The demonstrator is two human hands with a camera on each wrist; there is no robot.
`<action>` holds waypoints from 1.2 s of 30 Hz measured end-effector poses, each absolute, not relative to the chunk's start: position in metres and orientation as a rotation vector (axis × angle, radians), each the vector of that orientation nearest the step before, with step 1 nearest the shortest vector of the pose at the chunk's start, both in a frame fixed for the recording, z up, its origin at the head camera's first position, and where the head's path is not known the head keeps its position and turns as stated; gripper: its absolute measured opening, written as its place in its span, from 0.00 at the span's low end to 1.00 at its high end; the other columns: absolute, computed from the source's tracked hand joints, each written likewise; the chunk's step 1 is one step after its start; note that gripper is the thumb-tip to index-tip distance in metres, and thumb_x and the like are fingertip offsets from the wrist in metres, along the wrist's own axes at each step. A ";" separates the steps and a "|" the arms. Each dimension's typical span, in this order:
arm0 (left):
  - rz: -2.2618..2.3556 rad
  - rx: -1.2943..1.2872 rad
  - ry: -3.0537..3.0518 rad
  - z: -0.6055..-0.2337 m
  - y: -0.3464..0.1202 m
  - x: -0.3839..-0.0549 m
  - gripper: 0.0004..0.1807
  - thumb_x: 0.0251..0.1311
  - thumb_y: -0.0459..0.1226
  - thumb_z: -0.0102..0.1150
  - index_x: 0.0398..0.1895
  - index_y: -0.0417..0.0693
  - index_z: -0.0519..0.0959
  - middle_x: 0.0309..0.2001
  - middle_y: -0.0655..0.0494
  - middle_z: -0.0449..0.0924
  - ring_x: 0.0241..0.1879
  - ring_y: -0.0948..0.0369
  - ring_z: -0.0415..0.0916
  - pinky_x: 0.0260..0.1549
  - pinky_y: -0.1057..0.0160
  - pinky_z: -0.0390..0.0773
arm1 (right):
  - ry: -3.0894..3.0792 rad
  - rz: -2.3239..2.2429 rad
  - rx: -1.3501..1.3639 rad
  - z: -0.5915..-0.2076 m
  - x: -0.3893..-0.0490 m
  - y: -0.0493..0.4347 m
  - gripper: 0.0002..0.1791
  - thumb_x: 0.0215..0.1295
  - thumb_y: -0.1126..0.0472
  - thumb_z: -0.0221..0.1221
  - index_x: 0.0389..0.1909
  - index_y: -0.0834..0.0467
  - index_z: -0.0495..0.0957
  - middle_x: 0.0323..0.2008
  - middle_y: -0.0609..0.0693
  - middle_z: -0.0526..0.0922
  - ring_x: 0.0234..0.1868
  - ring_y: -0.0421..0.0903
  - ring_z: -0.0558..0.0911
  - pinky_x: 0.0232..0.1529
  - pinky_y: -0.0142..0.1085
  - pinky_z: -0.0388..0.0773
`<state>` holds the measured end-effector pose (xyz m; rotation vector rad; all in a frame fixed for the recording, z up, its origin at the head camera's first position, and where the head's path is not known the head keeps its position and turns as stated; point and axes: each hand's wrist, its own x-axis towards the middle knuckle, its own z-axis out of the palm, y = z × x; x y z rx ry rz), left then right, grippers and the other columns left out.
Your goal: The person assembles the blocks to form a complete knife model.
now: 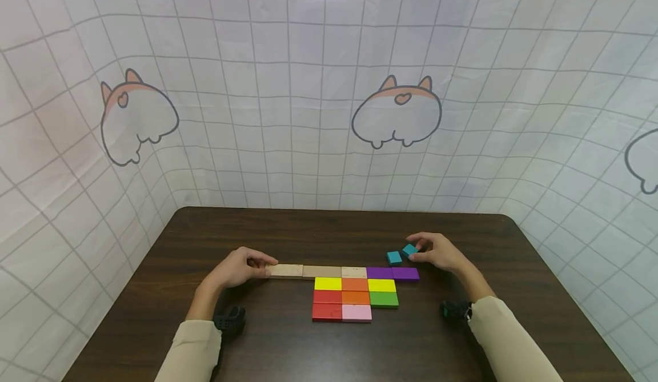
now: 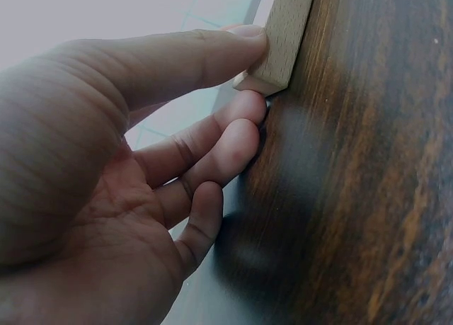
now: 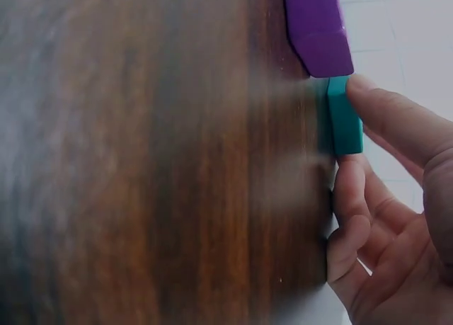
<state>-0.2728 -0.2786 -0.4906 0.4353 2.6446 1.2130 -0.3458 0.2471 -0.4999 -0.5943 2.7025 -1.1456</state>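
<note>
On the left, my left hand (image 1: 240,267) pinches the outer end of a plain wooden block (image 1: 285,270). In the left wrist view the thumb presses that block's (image 2: 284,45) near side, with the other fingers curled at its end. My right hand (image 1: 437,250) pinches a teal block (image 1: 409,250) between thumb and fingers. A second teal block (image 1: 394,257) lies just left of it. The right wrist view has the held teal block (image 3: 345,120) low on the table, past the end of a purple block (image 3: 322,35).
Wooden blocks (image 1: 322,272) and purple blocks (image 1: 406,274) form one long row. Against its front side lie yellow (image 1: 328,284), orange (image 1: 355,298), red (image 1: 327,312), green (image 1: 384,300) and pink (image 1: 357,313) blocks. A patterned curtain (image 1: 308,171) surrounds the dark table (image 1: 401,353).
</note>
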 end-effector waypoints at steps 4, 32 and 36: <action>1.208 0.421 2.643 -0.491 -0.278 -0.273 0.13 0.64 0.37 0.69 0.51 0.49 0.88 0.32 0.55 0.82 0.30 0.59 0.72 0.31 0.62 0.74 | 2.702 -1.159 -0.569 -0.500 -0.346 0.246 0.27 0.65 0.62 0.69 0.62 0.66 0.77 0.42 0.59 0.81 0.35 0.46 0.75 0.35 0.34 0.73; 1.228 0.414 2.639 -0.490 -0.278 -0.272 0.13 0.63 0.37 0.69 0.51 0.49 0.88 0.32 0.53 0.83 0.29 0.60 0.73 0.31 0.62 0.75 | 2.724 -1.144 -0.540 -0.492 -0.337 0.258 0.23 0.69 0.65 0.64 0.64 0.65 0.77 0.50 0.64 0.77 0.32 0.43 0.79 0.33 0.36 0.79; 1.228 0.396 2.639 -0.490 -0.278 -0.272 0.13 0.63 0.37 0.70 0.50 0.50 0.89 0.32 0.54 0.83 0.29 0.60 0.72 0.31 0.62 0.74 | 2.755 -1.120 -0.629 -0.483 -0.326 0.261 0.23 0.68 0.66 0.64 0.63 0.65 0.78 0.48 0.61 0.78 0.35 0.41 0.79 0.35 0.33 0.77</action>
